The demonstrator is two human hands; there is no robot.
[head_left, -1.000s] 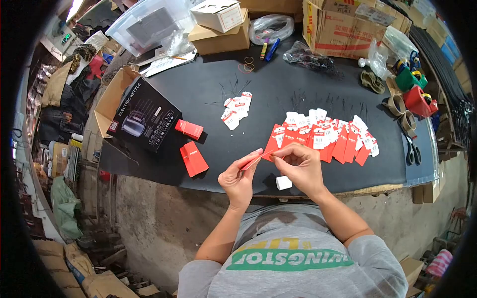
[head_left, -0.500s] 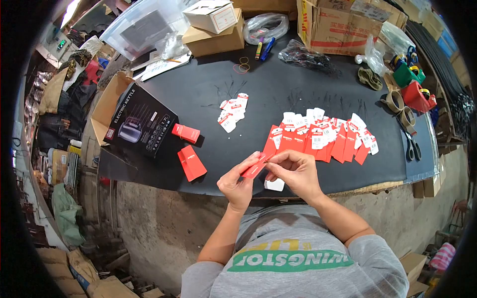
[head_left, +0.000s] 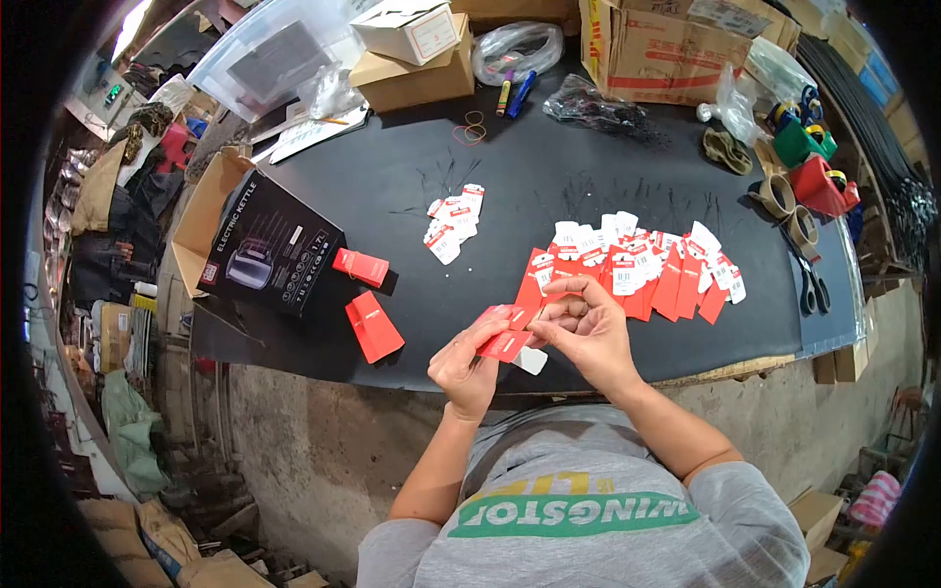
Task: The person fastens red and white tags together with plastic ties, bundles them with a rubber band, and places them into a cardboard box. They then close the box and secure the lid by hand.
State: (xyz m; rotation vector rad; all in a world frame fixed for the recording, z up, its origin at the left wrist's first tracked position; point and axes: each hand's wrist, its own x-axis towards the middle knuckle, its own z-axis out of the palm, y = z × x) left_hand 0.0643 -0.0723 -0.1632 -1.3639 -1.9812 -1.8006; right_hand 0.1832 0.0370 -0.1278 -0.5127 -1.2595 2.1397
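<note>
My left hand is closed on a red card near the table's front edge. At the card's right end, my right hand pinches with thumb and forefinger; whatever is between them is too small to make out. A white tag shows just below the fingers. Beyond my hands, a row of red cards with white barcode tags spreads to the right, thin black strings fanning out behind. A smaller pile of white and red tags lies farther left.
Two red card bundles lie beside an electric kettle box on the left. Scissors, tape rolls and tape dispensers line the right side. Cartons, markers and a bag of black strings sit at the back.
The red card has tilted so that its face shows more broadly. My right fingers have shifted slightly at its end, and the white tag has swung a little left.
</note>
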